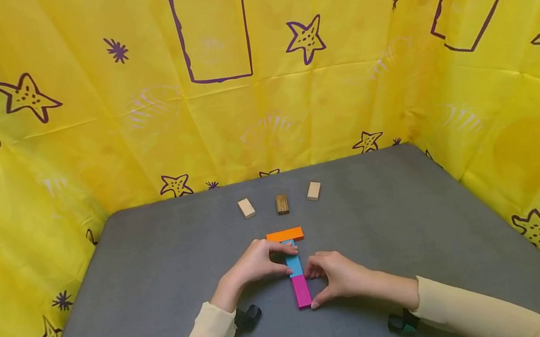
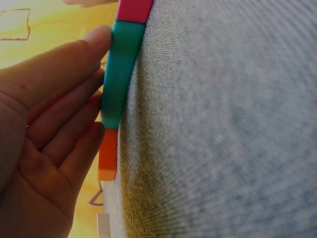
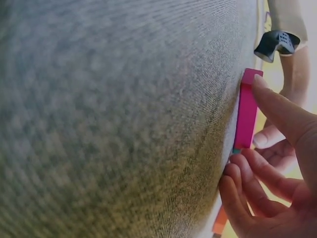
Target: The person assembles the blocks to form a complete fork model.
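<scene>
An orange block [image 1: 285, 235] lies crosswise on the grey table. From its middle a blue block [image 1: 294, 267] and a magenta block [image 1: 302, 292] run end to end toward the person. My left hand [image 1: 255, 261] touches the blue block with thumb and fingertips, the fingers fairly straight in the left wrist view. Beside the magenta block, my right hand [image 1: 344, 274] has its thumb against the near end's right edge. Its bent fingers rest by the joint with the blue block, partly hiding that joint in the right wrist view.
Beyond the orange block stand a pale wooden block [image 1: 247, 208], a dark brown wooden block [image 1: 282, 203] and another pale block [image 1: 313, 191], spaced apart in a row. Yellow patterned cloth [image 1: 263, 122] hangs behind the table [image 1: 170, 243] and along both sides.
</scene>
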A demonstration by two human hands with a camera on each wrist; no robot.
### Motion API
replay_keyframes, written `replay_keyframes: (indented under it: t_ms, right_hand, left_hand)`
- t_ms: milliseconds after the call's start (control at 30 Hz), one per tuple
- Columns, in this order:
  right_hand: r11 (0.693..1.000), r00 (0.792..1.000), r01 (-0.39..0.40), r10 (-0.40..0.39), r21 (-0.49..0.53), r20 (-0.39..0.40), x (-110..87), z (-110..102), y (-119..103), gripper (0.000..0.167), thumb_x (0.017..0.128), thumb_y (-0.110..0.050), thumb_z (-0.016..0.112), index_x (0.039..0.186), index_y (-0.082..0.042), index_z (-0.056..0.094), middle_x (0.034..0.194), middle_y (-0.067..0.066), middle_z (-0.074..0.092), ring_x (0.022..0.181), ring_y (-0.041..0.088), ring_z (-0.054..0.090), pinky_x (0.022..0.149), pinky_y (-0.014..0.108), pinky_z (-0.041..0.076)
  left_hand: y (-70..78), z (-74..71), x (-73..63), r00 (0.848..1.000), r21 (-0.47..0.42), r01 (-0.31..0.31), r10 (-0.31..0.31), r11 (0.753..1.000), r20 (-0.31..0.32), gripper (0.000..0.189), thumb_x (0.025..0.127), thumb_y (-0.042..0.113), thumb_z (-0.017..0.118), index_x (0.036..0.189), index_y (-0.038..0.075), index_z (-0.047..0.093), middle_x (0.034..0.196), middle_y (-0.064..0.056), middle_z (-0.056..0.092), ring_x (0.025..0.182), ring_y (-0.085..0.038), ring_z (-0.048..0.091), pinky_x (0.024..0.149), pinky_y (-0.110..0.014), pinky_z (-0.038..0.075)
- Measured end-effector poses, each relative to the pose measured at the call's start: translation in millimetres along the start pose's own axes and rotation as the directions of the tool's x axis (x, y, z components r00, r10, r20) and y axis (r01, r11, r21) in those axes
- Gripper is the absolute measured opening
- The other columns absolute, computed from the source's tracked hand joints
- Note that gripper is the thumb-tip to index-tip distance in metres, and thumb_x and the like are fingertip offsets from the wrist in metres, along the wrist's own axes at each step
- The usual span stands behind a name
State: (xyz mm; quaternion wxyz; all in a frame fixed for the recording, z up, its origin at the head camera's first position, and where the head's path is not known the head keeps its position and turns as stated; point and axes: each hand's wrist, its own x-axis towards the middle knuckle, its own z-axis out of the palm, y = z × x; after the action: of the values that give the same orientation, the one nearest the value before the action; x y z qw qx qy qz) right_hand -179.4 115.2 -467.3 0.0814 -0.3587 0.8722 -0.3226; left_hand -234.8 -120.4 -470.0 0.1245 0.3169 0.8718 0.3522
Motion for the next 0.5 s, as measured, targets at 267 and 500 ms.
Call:
replay_keyframes:
  t_ms: [267,500]
  right_hand:
    - [1.000,1.000,-0.025,0.025,-0.005,0.015,0.8,-0.3,-1.1,0.053,0.062,-0.042,0.087,0.099,-0.012,0.063,0.089,-0.004,0.061,0.080,0.007,0.057,0.073,0.019,0.051]
    - [1.000,0.999,-0.026,0.026,-0.009,0.019,0.6,-0.1,-1.5,0.054,0.062,-0.043,0.087,0.098,-0.012,0.063,0.089,-0.004,0.061,0.080,0.007,0.057,0.073,0.018,0.051]
  left_hand:
    - [-0.7,0.2,0.3,1.000,-0.001,-0.013,0.013,1.000,-0.008,0.041,0.074,0.027,0.081,0.114,0.023,0.071,0.109,0.018,0.068,0.114,-0.008,0.059,0.099,-0.032,0.046]
    - [-2.0,1.4,0.4,1.000,0.004,-0.023,0.023,1.000,-0.012,0.041,0.074,0.027,0.082,0.113,0.023,0.071,0.108,0.018,0.068,0.113,-0.007,0.059,0.099,-0.031,0.047]
